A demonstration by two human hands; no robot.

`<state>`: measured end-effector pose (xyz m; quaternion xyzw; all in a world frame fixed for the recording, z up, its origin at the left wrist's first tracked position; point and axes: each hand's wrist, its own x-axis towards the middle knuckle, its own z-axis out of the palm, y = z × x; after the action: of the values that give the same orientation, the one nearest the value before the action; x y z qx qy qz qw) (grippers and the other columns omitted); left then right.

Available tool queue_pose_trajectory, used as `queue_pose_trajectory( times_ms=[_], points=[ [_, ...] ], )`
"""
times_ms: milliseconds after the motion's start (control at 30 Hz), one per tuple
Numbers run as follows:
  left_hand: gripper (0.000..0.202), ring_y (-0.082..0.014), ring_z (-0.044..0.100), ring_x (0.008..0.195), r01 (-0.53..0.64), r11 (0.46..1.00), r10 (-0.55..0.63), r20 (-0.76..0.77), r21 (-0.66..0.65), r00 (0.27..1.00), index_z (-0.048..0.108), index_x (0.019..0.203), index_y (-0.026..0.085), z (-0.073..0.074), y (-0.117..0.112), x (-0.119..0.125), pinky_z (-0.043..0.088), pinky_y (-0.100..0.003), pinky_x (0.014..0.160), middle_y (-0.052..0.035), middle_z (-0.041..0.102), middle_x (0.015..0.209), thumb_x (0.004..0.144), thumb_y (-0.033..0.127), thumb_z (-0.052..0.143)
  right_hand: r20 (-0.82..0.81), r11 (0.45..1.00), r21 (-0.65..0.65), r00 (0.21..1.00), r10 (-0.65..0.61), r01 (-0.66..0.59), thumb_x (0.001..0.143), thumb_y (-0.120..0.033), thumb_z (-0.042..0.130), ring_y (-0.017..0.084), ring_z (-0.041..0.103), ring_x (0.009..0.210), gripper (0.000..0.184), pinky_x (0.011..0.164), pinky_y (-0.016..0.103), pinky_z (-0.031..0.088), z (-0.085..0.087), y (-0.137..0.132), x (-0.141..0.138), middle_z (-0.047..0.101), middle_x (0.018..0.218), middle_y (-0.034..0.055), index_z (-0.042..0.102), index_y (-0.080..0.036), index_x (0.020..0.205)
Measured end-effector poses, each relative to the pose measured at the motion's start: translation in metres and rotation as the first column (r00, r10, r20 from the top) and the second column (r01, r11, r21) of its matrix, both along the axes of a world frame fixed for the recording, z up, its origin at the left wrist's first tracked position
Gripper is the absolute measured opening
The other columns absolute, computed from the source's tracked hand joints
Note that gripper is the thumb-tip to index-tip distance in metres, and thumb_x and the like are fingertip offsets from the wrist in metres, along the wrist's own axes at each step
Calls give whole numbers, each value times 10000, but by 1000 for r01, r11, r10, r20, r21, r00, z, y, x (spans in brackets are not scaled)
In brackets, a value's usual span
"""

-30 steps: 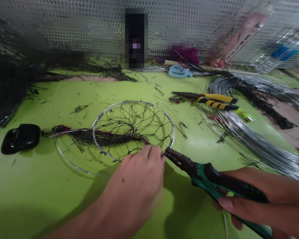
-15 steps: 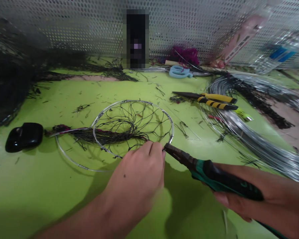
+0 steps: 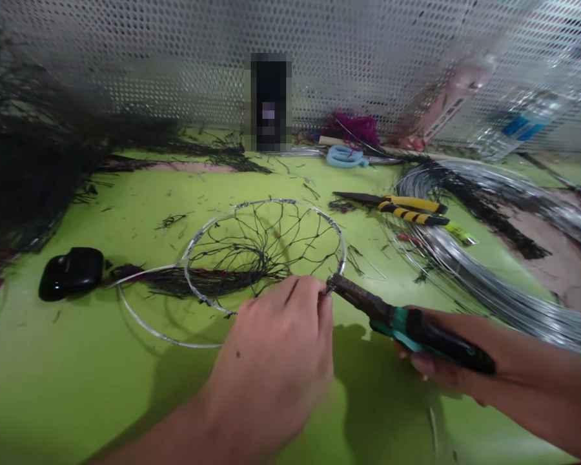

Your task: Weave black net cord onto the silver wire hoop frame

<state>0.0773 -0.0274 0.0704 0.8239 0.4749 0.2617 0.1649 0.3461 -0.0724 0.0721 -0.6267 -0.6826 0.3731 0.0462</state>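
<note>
A wire hoop (image 3: 341, 240) carries dark knotted netting (image 3: 261, 252), tied along its rim and gathered in a bunch to the left. My left hand (image 3: 283, 349) is closed on the hoop's near right side; its fingertips are hidden. In my right hand (image 3: 440, 361) are pliers (image 3: 407, 326) with green and black handles. Their jaws meet the hoop's wire just beside my left fingers; whether they are fully closed on it is too small to tell. A second curved wire (image 3: 155, 334) runs below the netting towards my left wrist.
Yellow-black pliers (image 3: 401, 208) and a large coil of silver wire (image 3: 494, 290) lie to the right. Blue-handled scissors (image 3: 346, 157) are at the back near two bottles. A black case (image 3: 72, 272) sits left, beside a dark heap of netting (image 3: 24, 174).
The view has tilted and shifted slightly, so things sit lower. Both hands keep their hold, and the pliers' jaws have turned slightly at the hoop's wire.
</note>
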Motion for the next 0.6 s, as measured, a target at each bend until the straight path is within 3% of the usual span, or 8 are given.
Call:
queue_pose_trajectory(
  times_ms=[100, 200, 367, 433, 533, 600],
  points=[
    [163, -169, 671, 599, -23, 996, 26, 33, -87, 999, 707, 1027, 158, 2, 1, -1, 478, -312, 545, 4, 743, 799, 966, 168, 556, -21, 998, 39, 998, -53, 54, 881, -675, 577, 227, 727, 607, 388, 469, 267, 614, -2, -2, 12, 779, 787, -10, 734, -396, 1099],
    [192, -173, 690, 645, -18, 990, 23, 32, -139, 999, 716, 1014, 195, 2, 2, -3, 475, -312, 565, 8, 767, 857, 969, 165, 531, -14, 998, 27, 999, -51, 52, 856, -634, 629, 247, 735, 593, 326, 436, 269, 614, -7, -4, 29, 759, 710, 7, 757, -409, 1054],
    [203, -180, 660, 603, -9, 986, 15, 32, -165, 999, 701, 958, 205, 3, 1, -4, 435, -317, 540, 14, 741, 788, 962, 174, 501, -9, 979, -201, 999, -48, 45, 808, -580, 695, 261, 728, 523, 365, 369, 299, 604, -16, -11, 49, 770, 727, 9, 728, -452, 1148],
    [213, -195, 662, 609, -18, 984, 22, 20, -177, 1000, 699, 969, 209, 5, 0, -4, 435, -329, 542, 11, 734, 780, 961, 192, 487, 1, 971, -228, 997, -75, 73, 804, -596, 690, 256, 714, 481, 395, 359, 310, 606, -18, -12, 51, 775, 727, 10, 718, -456, 1172],
    [231, -206, 674, 633, -21, 977, 22, 5, -210, 1000, 699, 994, 221, 7, 0, -4, 444, -341, 553, 11, 741, 803, 965, 207, 470, 10, 992, -110, 998, -62, 62, 803, -595, 691, 253, 713, 478, 381, 328, 297, 583, -20, -12, 48, 784, 732, 16, 739, -453, 1153],
    [223, -196, 664, 615, -14, 973, 19, 18, -230, 1000, 696, 983, 230, 8, 0, -4, 440, -333, 539, 26, 731, 776, 964, 204, 475, 23, 995, 83, 998, -62, 60, 775, -582, 724, 236, 690, 448, 314, 327, 286, 576, -20, -14, 44, 774, 690, 4, 779, -459, 1058]
  ],
)
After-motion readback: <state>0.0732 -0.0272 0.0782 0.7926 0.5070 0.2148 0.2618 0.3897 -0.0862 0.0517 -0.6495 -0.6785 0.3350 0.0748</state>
